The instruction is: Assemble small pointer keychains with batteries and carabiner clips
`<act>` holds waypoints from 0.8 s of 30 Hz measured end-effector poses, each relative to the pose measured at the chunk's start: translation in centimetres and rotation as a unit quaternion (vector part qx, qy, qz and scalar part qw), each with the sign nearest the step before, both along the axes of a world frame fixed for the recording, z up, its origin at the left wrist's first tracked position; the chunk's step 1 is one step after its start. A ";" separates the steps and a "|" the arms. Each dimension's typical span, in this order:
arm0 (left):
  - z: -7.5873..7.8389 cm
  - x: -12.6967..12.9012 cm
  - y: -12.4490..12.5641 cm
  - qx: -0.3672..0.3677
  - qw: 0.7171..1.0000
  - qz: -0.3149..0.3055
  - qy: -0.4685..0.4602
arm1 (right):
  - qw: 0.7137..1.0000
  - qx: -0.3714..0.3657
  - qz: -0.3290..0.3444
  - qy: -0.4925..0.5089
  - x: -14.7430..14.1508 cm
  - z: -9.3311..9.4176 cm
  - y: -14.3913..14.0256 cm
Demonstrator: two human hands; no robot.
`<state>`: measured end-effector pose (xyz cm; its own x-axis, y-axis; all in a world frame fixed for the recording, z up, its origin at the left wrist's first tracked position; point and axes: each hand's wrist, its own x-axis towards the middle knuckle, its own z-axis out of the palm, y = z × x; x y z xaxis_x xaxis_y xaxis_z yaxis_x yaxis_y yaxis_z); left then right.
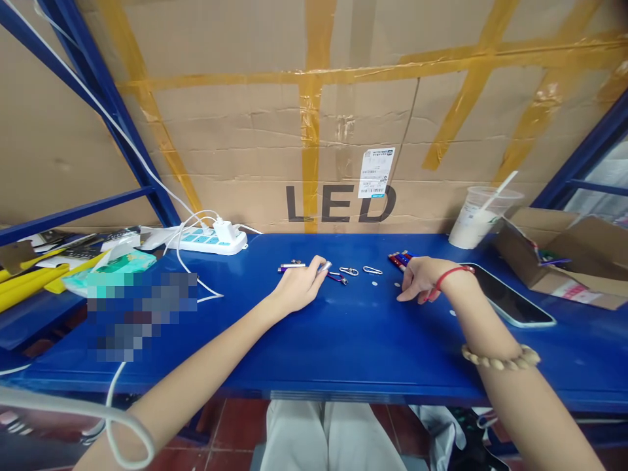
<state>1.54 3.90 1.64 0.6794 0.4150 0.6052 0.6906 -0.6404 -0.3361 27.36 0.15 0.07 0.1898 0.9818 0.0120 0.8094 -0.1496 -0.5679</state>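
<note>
A small purple keychain flashlight (328, 267) lies near the middle of the blue table (343, 340), its silver tip poking out from under the left hand (299, 288), whose fingers are curled loosely over the barrel; whether they actually pinch it cannot be told from this view. A second small flashlight (290, 266), silver and purple, lies just left of that hand. Both look light, stiff and smooth (likely to roll on the slick top), so the barrel, gripped across its width, seems the surest hold.

Just right of the purple one lie two metal clasps (360, 270) and a few tiny round discs (375, 284), small and thin enough that they would probably need fingertip picking. The right hand (422, 281), a red cord at its wrist, rests palm down with fingers partly spread, fingertips touching a bunch of red and blue flashlights (400, 259); it grips nothing that shows.

Right of that hand a phone (510, 302) lies flat, with an open cardboard box (554, 261) beyond it and a plastic cup with a straw (478, 219) at the far right. On the far left sit a white power strip (210, 241) with its trailing cable, and a tissue pack (118, 268).

Between the hands and the near edge the table surface is bare, giving free room; the cardboard wall (314, 104) closes the far side.
</note>
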 end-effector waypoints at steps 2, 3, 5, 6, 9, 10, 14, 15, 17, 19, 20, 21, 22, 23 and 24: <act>0.0 0.0 0.0 -0.005 1.000 0.006 -0.022 | 1.000 0.007 0.009 0.008 0.0 -0.1 0.4; 0.0 0.0 0.1 -0.008 0.999 0.006 -0.034 | 1.000 0.010 0.021 0.014 0.0 -0.2 0.6; 0.1 0.0 0.1 -0.021 0.998 -0.004 -0.056 | 0.997 0.016 0.065 0.035 0.1 -0.3 1.2; 0.1 0.0 0.1 -0.028 0.997 -0.012 -0.067 | 0.995 0.020 0.089 0.048 0.2 -0.3 1.5; 0.2 -0.1 0.0 -0.049 0.994 -0.037 -0.091 | 0.984 0.035 0.156 0.076 0.9 -0.5 2.1; 0.2 -0.1 -0.1 -0.054 0.993 -0.042 -0.097 | 0.982 0.032 0.170 0.081 1.1 -0.6 2.3; 0.2 -0.1 -0.1 -0.063 0.992 -0.048 -0.101 | 0.981 0.015 0.168 0.099 1.9 -1.0 3.0; 0.2 -0.1 -0.1 -0.062 0.992 -0.048 -0.098 | 0.979 0.015 0.171 0.108 2.0 -1.1 3.1; 0.1 -0.1 0.1 -0.061 0.992 -0.055 -0.094 | 0.974 0.018 0.185 0.128 1.8 -1.1 3.4; 0.0 -0.1 0.2 -0.064 0.991 -0.074 -0.094 | 0.968 0.040 0.200 0.144 1.5 -1.2 3.6; -0.1 -0.1 0.3 -0.065 0.990 -0.084 -0.096 | 0.966 0.061 0.206 0.146 1.3 -1.2 3.7; -0.1 -0.1 0.3 -0.067 0.989 -0.094 -0.098 | 0.963 0.089 0.211 0.143 1.0 -1.2 3.8; -0.1 -0.1 0.3 -0.068 0.987 -0.101 -0.100 | 0.959 0.121 0.216 0.137 0.7 -1.3 4.0; -0.1 -0.1 0.3 -0.070 0.987 -0.105 -0.103 | 0.956 0.148 0.220 0.127 0.3 -1.3 4.1; -0.1 -0.1 0.3 -0.072 0.986 -0.105 -0.104 | 0.951 0.174 0.226 0.116 -0.2 -1.3 4.2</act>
<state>1.46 4.15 1.52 0.6258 0.3703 0.6865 0.5829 -0.8068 -0.0962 27.19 4.32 -1.19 -0.2138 0.9077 0.3611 0.5923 0.4143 -0.6911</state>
